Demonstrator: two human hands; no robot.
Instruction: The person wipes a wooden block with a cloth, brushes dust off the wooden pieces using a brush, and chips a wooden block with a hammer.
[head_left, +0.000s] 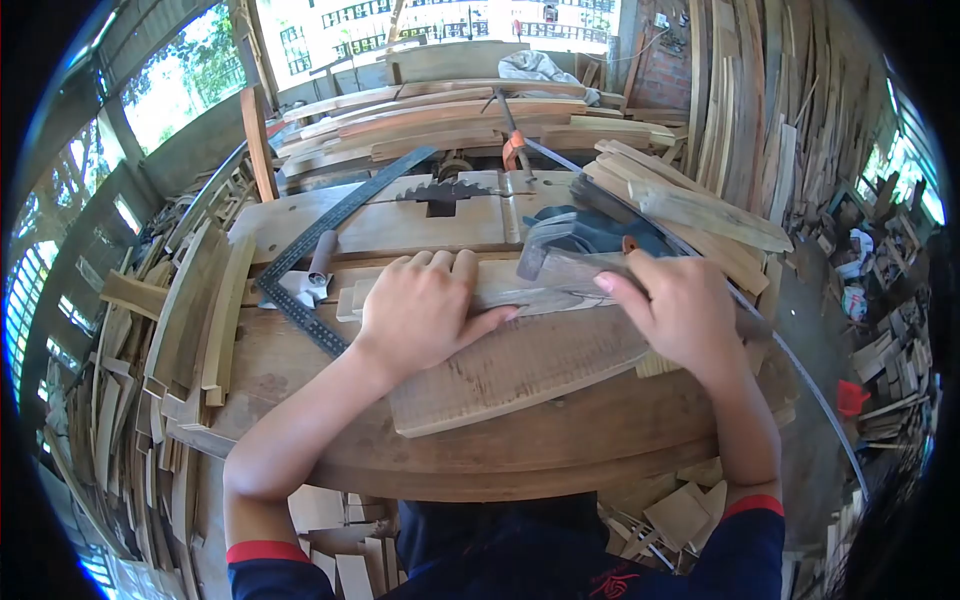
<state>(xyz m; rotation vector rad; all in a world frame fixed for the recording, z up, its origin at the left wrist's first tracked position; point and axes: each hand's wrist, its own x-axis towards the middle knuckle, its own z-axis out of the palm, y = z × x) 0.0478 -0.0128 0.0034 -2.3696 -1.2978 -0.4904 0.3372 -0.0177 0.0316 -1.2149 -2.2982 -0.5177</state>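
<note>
My left hand (420, 305) is closed over a narrow strip of wood (497, 284), its fingers curled over the far side and the thumb along the near side. In my right hand (685, 305) is the wooden handle of a hammer (537, 252), whose grey metal head sits just above the strip, to the right of my left thumb. I cannot tell whether the head touches the wood. Under the strip lies a wide, thick board (520, 375) with a rough, marked face. My fingers hide parts of the strip and handle.
A metal framing square (300, 305) lies at the left beside a small cylinder (322, 255). Beyond is a toothed saw blade (447, 190) at a slot in the wooden table (330, 440). An orange clamp (513, 150), dark blue cloth (620, 238) and stacked planks (440, 115) surround the work.
</note>
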